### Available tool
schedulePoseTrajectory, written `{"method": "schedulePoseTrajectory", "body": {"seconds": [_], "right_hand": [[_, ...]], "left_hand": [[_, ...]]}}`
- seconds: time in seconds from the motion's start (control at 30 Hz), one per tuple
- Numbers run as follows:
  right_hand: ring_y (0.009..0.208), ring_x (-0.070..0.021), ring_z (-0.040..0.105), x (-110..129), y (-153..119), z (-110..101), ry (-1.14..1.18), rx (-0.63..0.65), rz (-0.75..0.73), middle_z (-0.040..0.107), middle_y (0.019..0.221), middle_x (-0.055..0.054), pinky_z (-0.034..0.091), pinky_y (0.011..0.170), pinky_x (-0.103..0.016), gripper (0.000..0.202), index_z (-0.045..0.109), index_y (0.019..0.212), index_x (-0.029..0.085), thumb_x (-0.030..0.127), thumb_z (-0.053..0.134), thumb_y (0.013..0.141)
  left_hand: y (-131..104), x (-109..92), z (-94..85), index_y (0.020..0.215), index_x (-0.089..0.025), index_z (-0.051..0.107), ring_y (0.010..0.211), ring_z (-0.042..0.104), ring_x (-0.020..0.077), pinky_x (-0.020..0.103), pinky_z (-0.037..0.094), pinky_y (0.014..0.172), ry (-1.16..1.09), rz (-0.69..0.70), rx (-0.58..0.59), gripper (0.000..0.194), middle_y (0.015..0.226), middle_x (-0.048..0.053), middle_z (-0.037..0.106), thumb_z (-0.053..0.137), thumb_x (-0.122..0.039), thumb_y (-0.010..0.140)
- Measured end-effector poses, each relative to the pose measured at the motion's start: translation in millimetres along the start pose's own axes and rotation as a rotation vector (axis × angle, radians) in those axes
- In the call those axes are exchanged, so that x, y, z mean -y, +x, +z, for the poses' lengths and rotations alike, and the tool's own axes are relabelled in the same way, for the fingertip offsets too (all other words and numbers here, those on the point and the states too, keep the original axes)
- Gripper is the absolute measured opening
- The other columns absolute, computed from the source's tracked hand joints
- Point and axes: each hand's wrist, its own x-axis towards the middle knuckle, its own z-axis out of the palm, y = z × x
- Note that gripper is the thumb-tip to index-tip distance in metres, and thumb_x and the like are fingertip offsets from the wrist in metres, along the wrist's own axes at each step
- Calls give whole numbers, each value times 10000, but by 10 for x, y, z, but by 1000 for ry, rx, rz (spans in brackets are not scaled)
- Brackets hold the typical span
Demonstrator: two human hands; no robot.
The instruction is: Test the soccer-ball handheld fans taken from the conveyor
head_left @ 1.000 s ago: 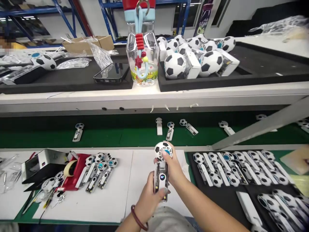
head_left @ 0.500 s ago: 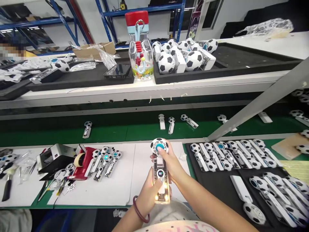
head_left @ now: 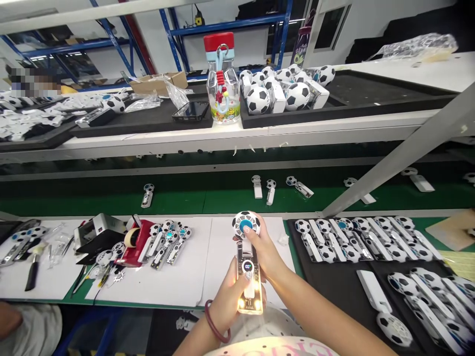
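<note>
Before me is a small handheld fan [head_left: 246,291], its round head patterned like a football with a blue centre. The transparent handle has a round display reading about 100, and yellow lights glow at its bottom end. My left hand [head_left: 233,291] is closed round the handle, thumb on its front below the display. Up at the head, my right hand [head_left: 265,249] grips the fan from the right, thumb against the blue centre. Fingers behind the fan are mostly hidden. White paper [head_left: 185,282] lies on the bench beyond my hands.
Black trays [head_left: 326,284] of similar fans lie at right, below a slanting grey post [head_left: 401,153]. At left stand a red tape dispenser [head_left: 139,247], several fans and a brush [head_left: 32,272]. A clear bottle [head_left: 223,91] stands on the shelf. Another person's arm [head_left: 9,319] shows lower left.
My view has turned slightly left, so the bench and shelf items appear further right. Both hands keep their hold on the fan, and its bottom lights look brighter.
</note>
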Motion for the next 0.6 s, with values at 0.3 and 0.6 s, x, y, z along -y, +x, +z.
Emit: {"method": "schedulePoseTrajectory", "body": {"seconds": [0.3,0.6], "right_hand": [[820,-177,607,20,-82,14,-55,18,17,602,953,-21,444,644,-260,520,356,1183,276,445,616,765],[942,-198,567,-41,-66,-75,-70,163,145,597,1007,-38,400,830,-323,594,419,1182,221,372,707,685]], "left_hand": [[-68,80,-30,1014,-206,384,533,587,136,228,451,428,12,63,-6,379,809,22,550,598,-416,782],[-100,30,-85,1035,-205,401,655,626,157,254,503,529,-60,79,152,405,886,40,566,651,-357,754]]}}
